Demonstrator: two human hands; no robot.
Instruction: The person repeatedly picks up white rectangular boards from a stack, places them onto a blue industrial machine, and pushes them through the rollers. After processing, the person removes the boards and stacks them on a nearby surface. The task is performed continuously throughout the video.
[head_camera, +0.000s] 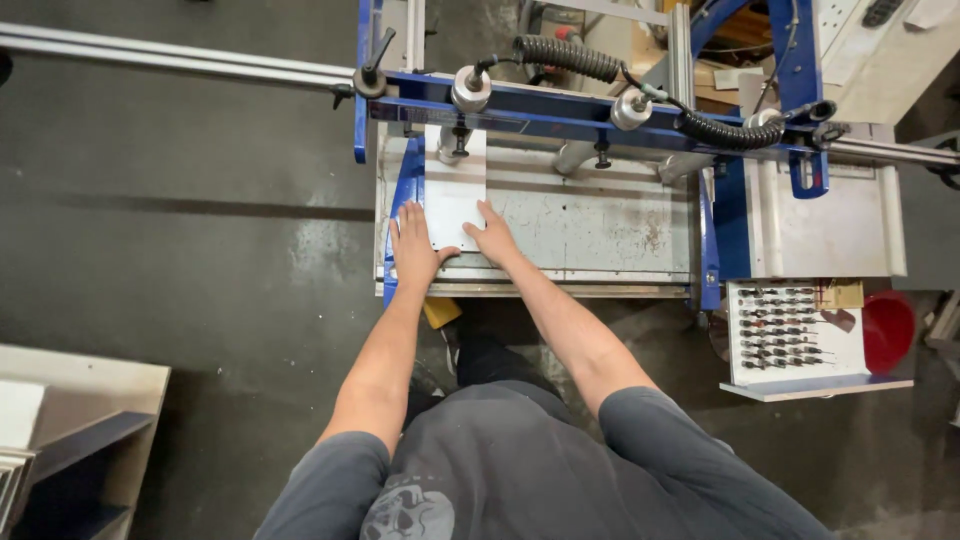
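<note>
Overhead view of a machine bench. A flat, pale rectangular panel lies on the grey machine table, its far end under the blue clamp rail. The left hand rests on the panel's near left edge, fingers spread and extended, pressing flat rather than gripping. The right hand lies at the near right corner, fingers likewise open and flat.

The panel looks thin, stiff and smooth, probably light and apt to slide on the worn table; its long side edges appear the surest places to take hold.

Above it hang cylindrical clamps linked by a black coiled hose, which crowd the far end. To the right stand a white rack of drill bits and a red bowl. A grey shelf unit sits lower left.
</note>
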